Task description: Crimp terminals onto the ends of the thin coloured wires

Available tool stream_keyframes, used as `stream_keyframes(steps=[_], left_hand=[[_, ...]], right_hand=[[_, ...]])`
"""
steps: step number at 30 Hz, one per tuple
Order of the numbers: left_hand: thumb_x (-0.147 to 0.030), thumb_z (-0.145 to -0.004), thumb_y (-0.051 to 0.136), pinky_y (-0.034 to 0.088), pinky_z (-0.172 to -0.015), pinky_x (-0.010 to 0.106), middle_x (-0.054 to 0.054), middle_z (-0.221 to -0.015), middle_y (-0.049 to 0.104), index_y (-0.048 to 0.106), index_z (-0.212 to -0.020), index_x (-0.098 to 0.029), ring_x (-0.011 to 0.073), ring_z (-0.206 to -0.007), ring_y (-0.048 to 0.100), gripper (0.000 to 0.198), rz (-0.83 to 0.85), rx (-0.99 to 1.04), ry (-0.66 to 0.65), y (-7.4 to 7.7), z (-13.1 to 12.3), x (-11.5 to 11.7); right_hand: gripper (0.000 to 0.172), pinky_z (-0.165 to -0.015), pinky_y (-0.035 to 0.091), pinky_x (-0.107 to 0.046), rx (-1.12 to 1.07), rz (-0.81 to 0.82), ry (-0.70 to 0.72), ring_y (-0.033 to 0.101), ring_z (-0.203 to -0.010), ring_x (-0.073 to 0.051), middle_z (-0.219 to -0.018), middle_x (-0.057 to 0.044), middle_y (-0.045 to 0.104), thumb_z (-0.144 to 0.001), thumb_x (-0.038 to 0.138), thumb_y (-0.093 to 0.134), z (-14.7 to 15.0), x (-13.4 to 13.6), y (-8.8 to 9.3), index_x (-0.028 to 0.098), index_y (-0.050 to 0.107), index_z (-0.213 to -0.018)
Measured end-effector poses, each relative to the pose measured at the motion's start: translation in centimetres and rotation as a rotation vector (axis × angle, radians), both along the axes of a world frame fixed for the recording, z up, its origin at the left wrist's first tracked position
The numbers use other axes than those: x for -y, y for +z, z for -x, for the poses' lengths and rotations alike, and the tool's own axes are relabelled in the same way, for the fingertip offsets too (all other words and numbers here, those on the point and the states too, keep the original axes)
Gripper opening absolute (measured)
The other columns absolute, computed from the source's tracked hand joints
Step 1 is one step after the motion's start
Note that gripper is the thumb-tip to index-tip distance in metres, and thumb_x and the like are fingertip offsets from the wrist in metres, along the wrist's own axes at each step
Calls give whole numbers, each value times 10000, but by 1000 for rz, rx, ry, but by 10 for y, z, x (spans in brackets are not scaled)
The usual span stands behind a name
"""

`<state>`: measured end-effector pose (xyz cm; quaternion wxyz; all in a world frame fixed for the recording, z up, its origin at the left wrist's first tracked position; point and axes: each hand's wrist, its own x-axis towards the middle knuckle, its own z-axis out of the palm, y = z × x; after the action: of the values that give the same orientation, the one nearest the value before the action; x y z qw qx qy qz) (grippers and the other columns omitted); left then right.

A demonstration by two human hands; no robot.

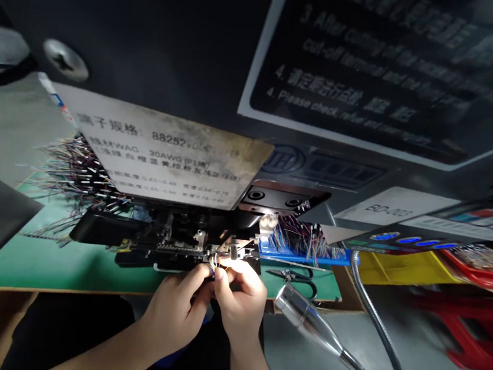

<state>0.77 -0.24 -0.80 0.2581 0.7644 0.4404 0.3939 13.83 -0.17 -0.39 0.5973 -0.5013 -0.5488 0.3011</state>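
Several thin wires (213,268), pinched between two hands held together, just before the machine (178,40).
Left hand (177,305) and right hand (241,297) work near its metal parts (234,249); creeping fingers could get nipped, a loose grip could misplace strands.

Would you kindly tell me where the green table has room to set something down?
The table looks bare at front left, between its edge and the wires behind. Crowded: the machine, where left hand and right hand meet, and the right, with scissors and tray.
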Motion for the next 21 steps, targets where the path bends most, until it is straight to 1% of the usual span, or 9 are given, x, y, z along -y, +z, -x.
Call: stream_keyframes(steps=[4, 8, 12, 15, 18, 21], left_hand=[[-123, -906, 462, 521, -651, 274, 23, -848, 722, 531, -998, -231, 206, -760, 712, 159, -10, -11, -13, -3, 2, -1], [-124, -904, 456, 513, -627, 267, 6, -802, 712, 529, -959, -236, 202, -731, 709, 144, -15, -40, -17, -3, 3, -1], [-115, -897, 446, 512, -615, 253, 13, -801, 715, 533, -929, -231, 194, -726, 711, 148, -10, -43, -30, 1, 1, -2], [-108, -893, 442, 513, -609, 251, 16, -794, 714, 540, -926, -229, 192, -720, 710, 159, -1, -43, -36, 3, 1, -2], [-113, -901, 440, 517, -618, 255, 15, -805, 712, 540, -933, -229, 191, -726, 708, 157, -4, -28, -44, 3, 2, -1], [-114, -906, 436, 519, -639, 266, 9, -819, 710, 536, -941, -233, 193, -738, 705, 160, -15, -21, -52, 3, 2, -1]], right_hand=[[68, -467, 404, -219, -50, 50, 14, 398, -448, -92, -522, 85, 418, -834, 207, 661, 0, 1, 0, 197, 661, -901], [78, -484, 418, -229, 0, 54, 19, 407, -465, -98, -527, 77, 418, -838, 205, 641, -1, 1, 3, 187, 686, -900], [67, -446, 389, -218, 26, 60, 14, 395, -469, -97, -537, 66, 423, -829, 182, 621, -1, 0, 7, 181, 684, -854], [79, -443, 390, -219, 40, 43, 10, 418, -471, -99, -539, 53, 456, -831, 173, 610, -1, 1, 8, 179, 685, -810], [90, -451, 396, -227, 35, 46, 31, 433, -468, -104, -536, 50, 466, -841, 191, 609, -2, 1, 8, 178, 698, -840], [102, -450, 392, -228, 18, 64, 54, 421, -454, -101, -528, 60, 441, -848, 216, 614, -3, 1, 6, 177, 703, -877]])
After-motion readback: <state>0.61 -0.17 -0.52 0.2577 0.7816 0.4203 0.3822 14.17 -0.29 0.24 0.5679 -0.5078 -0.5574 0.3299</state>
